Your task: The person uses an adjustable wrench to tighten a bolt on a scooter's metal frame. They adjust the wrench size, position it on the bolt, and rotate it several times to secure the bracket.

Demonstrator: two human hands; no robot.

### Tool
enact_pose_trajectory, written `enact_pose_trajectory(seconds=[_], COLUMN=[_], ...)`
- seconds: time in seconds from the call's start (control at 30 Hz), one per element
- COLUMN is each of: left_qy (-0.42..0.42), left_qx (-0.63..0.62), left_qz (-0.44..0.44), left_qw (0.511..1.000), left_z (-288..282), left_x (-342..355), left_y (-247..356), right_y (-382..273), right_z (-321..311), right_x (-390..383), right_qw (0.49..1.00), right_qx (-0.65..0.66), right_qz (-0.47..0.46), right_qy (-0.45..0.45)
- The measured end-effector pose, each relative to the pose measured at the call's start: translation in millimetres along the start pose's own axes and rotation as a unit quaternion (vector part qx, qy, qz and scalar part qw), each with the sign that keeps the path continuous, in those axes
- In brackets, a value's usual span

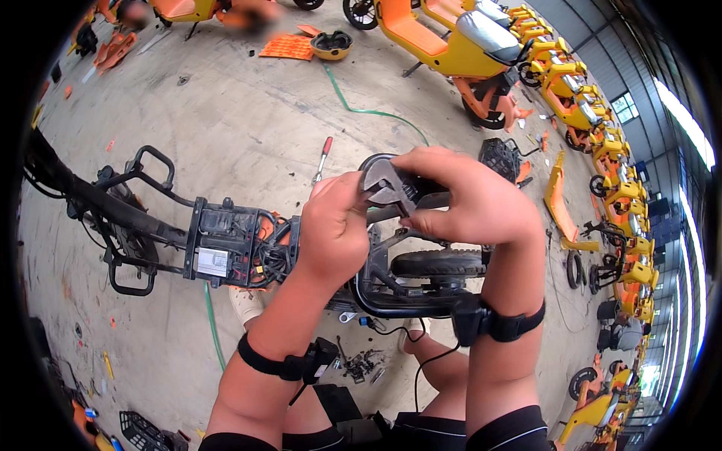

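So both hands are on the adjustable wrench (387,184): left hand (335,229) wraps its handle, right hand (470,199) pinches the head, steadying it above the stripped scooter frame (226,244)'s rear wheel (440,264).

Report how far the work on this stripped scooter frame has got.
Done: the black frame lies bare on its side, body panels off. In hand: the left hand and right hand grip an adjustable wrench above the rear wheel. Left: the wheel and the wiring box are still mounted; loose screws lie on the floor.
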State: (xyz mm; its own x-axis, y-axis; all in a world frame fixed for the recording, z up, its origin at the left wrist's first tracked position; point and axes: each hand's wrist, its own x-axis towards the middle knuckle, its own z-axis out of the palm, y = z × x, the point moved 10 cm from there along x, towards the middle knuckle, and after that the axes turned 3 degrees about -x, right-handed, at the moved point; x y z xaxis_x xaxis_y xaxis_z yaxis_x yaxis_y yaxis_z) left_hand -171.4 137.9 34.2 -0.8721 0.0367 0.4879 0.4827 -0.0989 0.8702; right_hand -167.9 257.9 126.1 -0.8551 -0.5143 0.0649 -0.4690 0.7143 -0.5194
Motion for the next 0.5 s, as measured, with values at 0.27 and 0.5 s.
enact_pose_trajectory(seconds=[0.27,0.5], left_qy=[-0.002,-0.036], left_qx=[-0.017,0.012], left_qz=[-0.021,0.015], left_qw=[1.0,0.999], left_z=[1.4,3.1], left_x=[2.3,3.0], left_y=[2.6,9.0], right_y=[22.3,22.9], right_z=[3.7,7.0], right_x=[25.4,51.8], right_qw=[0.948,0.926], right_qx=[0.087,0.054], right_qz=[0.177,0.171], right_qy=[-0.249,-0.332])
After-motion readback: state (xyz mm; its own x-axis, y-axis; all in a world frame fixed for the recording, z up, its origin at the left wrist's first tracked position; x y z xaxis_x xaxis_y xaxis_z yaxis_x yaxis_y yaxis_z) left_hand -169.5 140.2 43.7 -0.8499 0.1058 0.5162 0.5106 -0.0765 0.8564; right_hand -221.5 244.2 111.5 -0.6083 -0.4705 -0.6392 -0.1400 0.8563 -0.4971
